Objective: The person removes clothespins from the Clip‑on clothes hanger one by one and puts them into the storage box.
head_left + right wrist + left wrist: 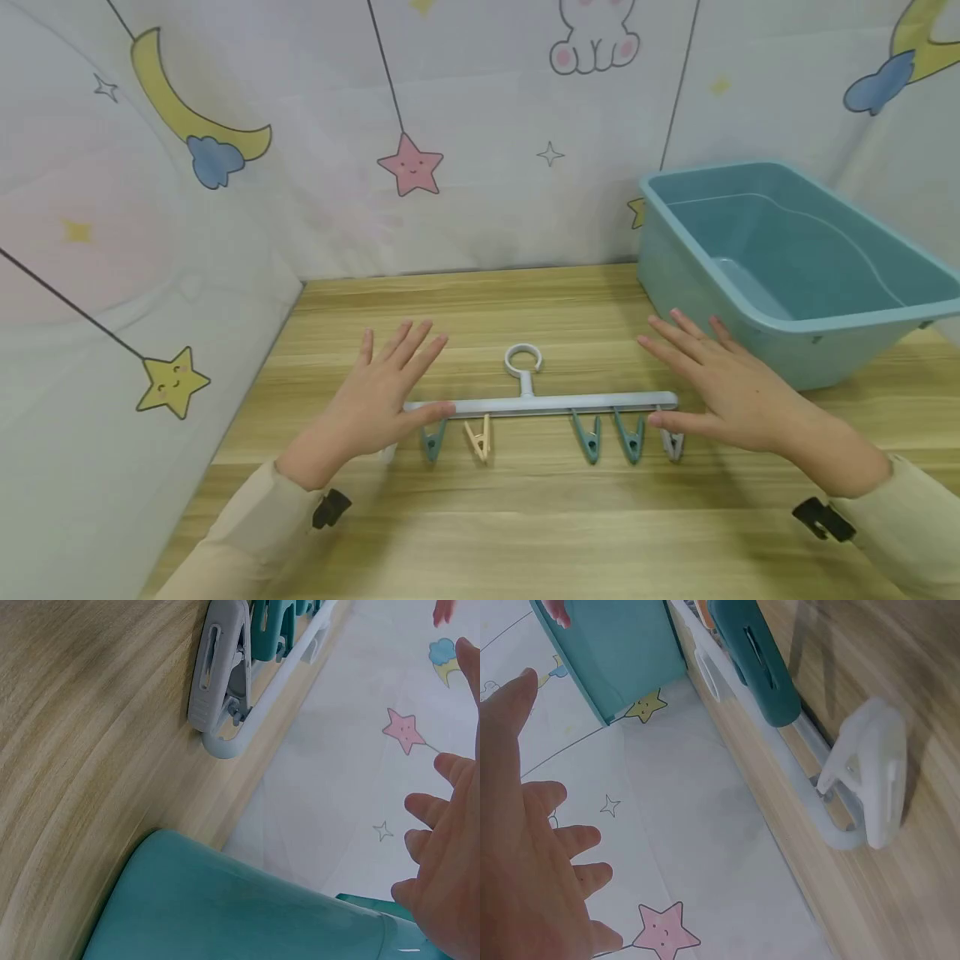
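Note:
A pale blue-white clip hanger (pixel 555 405) with a round hook (pixel 523 350) lies on the wooden table, its bar running left to right. Clothespins hang along the bar's near side: a white one (pixel 881 772) at the left end, a green one (pixel 432 442), a cream one (pixel 480 439), two more green ones (pixel 587 437) and a grey one (pixel 673 444) at the right end. Over the left end, my left hand (pixel 378 396) is held with fingers extended and nothing in it. My right hand (pixel 727 387), fingers spread, is over the right end, also holding nothing.
A blue-green plastic tub (pixel 697 250) stands at the back right of the table (pixel 525 533), just beyond my right hand. Behind and on the left hangs a white cloth (pixel 322 167) printed with stars, moons and a bear.

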A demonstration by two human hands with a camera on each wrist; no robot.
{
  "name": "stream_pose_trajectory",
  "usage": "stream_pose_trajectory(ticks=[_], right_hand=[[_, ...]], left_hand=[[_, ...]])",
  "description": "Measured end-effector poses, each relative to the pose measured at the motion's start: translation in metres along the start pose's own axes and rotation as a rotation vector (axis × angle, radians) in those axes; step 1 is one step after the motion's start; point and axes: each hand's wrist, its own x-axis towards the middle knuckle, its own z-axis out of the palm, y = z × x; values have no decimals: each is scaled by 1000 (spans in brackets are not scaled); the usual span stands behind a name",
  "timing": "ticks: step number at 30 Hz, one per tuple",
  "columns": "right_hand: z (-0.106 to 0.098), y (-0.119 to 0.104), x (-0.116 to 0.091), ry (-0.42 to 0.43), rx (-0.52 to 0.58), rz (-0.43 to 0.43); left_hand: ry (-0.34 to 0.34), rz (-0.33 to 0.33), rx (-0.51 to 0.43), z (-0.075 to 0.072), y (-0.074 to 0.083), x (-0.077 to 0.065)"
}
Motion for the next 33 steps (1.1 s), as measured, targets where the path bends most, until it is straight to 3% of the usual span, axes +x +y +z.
stream_pose_trajectory(ticks=[17, 33], right_hand=[[0, -3, -9, 92, 91, 18], [10, -9, -23, 51, 285, 215]], left_hand=[[27, 32, -82, 4, 12, 13], [20, 35, -223, 27, 27, 41]])
